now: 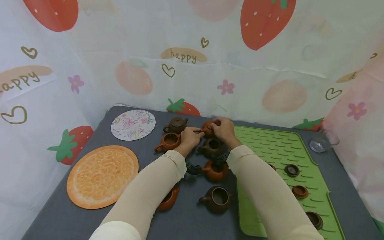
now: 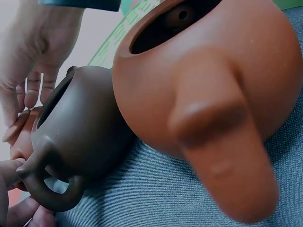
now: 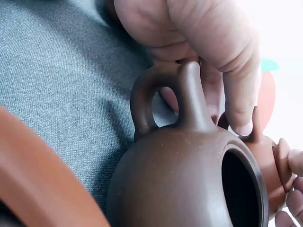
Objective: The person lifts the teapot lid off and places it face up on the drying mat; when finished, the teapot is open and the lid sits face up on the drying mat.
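Note:
At the far end of the teapot column stands a small reddish-brown clay teapot [image 1: 207, 129]. My left hand [image 1: 189, 139] pinches its handle; in the right wrist view the thumb [image 3: 240, 106] presses on that handle. On top, the fingers of my right hand [image 1: 224, 130] grip the teapot's lid [image 3: 283, 163], which sits at the opening; whether it is fully seated I cannot tell. Just nearer stands a dark brown teapot [image 2: 90, 123] without a lid, its handle beside my left hand. A larger lidless orange-brown teapot [image 2: 156, 94] fills much of the left wrist view.
A lidded dark teapot [image 1: 176, 125] and a lidless orange one [image 1: 171, 146] stand left of my hands. Nearer is another dark teapot [image 1: 218, 203]. Several loose lids [image 1: 300, 191] lie on the green mat [image 1: 261, 140], with a glass cup [image 1: 321, 144] beyond. Two round mats lie left.

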A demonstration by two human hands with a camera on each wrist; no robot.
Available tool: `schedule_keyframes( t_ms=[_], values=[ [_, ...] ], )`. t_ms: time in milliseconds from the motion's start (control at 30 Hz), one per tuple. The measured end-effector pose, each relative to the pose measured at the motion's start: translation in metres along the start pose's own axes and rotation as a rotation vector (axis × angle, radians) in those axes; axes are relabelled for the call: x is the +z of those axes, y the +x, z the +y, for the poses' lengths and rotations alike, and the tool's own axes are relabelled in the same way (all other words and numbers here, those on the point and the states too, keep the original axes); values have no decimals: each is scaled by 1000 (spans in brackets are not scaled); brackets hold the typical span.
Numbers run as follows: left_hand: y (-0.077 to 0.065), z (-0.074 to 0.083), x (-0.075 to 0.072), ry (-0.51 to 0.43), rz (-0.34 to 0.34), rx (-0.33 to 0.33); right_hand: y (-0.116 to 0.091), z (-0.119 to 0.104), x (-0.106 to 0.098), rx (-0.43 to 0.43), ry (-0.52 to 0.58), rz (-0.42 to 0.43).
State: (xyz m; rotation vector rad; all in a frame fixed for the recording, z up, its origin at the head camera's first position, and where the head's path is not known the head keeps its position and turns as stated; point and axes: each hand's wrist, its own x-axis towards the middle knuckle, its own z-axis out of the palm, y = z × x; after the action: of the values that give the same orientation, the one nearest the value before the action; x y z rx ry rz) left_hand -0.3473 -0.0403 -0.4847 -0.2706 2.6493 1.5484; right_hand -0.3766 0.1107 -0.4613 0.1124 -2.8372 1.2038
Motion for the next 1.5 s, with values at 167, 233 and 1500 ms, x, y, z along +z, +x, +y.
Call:
schedule_keyframes(
  t_ms=[167,233,1500],
  values=[
    [0,-1,0,1,-4,-9,-2,4,-2,25,54,25],
    [0,-1,-1,-4,-4,-8,-2,6,-3,29,84,42],
    [-1,1,0,-46,-6,-26,-9,24,-21,167,862,-146]
  ],
)
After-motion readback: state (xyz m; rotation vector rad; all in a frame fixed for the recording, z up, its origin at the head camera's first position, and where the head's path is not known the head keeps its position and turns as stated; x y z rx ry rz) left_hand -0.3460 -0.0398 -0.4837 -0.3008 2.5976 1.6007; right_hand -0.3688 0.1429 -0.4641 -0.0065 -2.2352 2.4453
